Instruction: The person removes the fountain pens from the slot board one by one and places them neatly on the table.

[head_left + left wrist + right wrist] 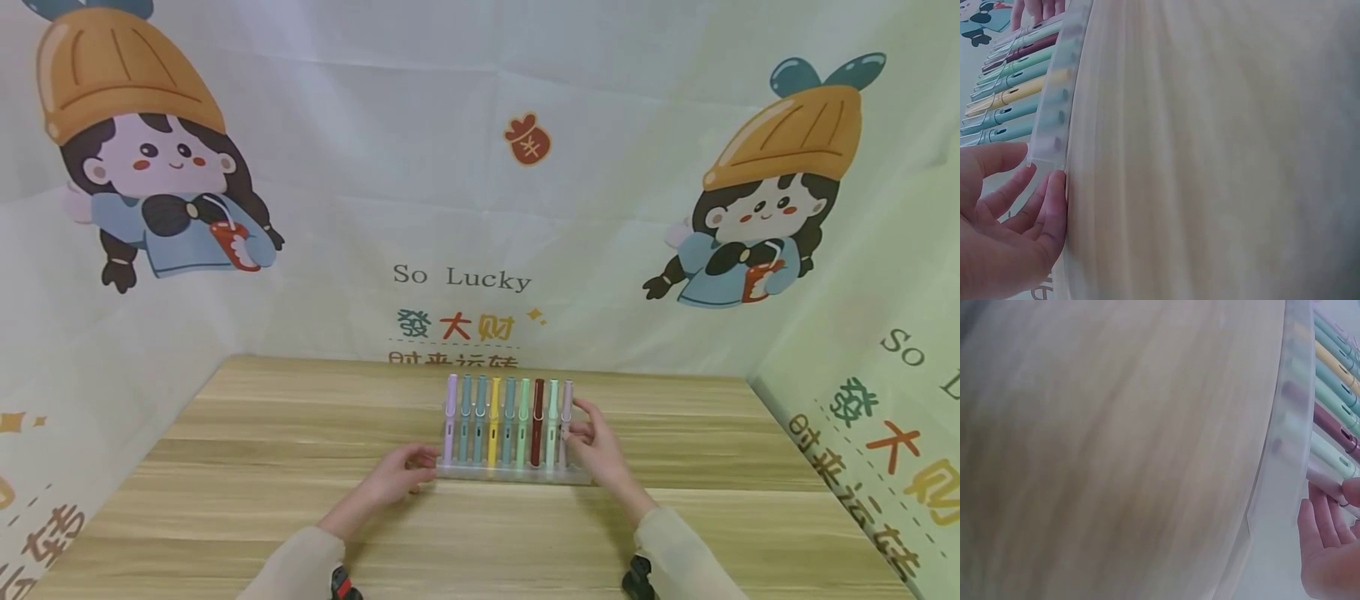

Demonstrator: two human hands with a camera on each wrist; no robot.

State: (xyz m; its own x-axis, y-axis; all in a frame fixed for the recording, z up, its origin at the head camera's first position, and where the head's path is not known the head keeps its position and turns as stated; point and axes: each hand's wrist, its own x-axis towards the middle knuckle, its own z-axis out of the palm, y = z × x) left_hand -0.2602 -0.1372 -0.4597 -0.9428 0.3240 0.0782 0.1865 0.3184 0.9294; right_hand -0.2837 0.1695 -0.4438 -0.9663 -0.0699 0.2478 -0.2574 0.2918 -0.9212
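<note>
A clear pen stand (517,475) stands on the table with several capped pens upright in a row. From left to right come a lavender pen (450,417), teal pens, a yellow pen (493,421), another teal one, a green pen (523,421), a dark red pen (537,421), a mint pen (552,421) and a mauve pen (567,392). My left hand (401,475) holds the stand's left end, thumb and fingertips at its corner (1047,153). With thumb and fingers, my right hand (596,446) pinches the mauve pen, which still stands in the rightmost place.
The wood-grain table (300,417) extends around the stand on both sides and in front. Behind and beside it hangs a pale printed cloth (585,292) with cartoon figures and lettering. Dark wrist devices (639,577) sit at both sleeves.
</note>
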